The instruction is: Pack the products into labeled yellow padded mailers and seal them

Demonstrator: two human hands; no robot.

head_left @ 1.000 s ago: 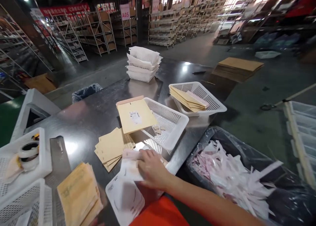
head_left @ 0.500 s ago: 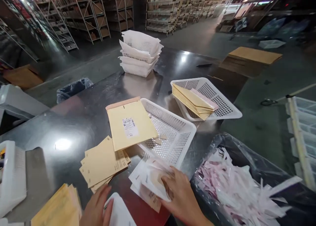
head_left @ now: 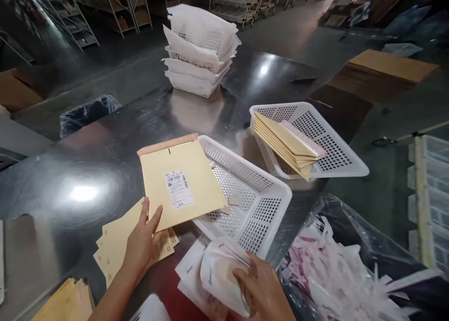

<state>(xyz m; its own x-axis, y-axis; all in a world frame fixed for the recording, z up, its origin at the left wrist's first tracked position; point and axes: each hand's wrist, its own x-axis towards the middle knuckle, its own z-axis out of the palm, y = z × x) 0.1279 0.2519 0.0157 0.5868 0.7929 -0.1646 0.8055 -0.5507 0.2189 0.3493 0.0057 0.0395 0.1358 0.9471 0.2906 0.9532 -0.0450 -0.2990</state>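
The left hand [head_left: 142, 244] has come up from the near edge of the worktop [head_left: 105, 143] since half a second ago and now lies open, fingers spread, on the near corner of the labelled padded envelope [head_left: 180, 185]; that envelope rests half on the worktop, half on the rim of the near white basket [head_left: 257, 195]. The right hand [head_left: 261, 290] has kept its place at the near edge and is closed around a white plastic pouch [head_left: 219, 272], thumb on top, other pouches lying beneath it. So one hand has the envelope, the other the pouch.

Counted: two open baskets, the far one [head_left: 336, 148] carrying a stack of envelopes [head_left: 286, 146]; one nested stack of baskets [head_left: 199, 50] at the far edge; one loose fan of flat envelopes [head_left: 115, 246] under the left hand; one bin of paper strips [head_left: 351, 274] off the right edge.
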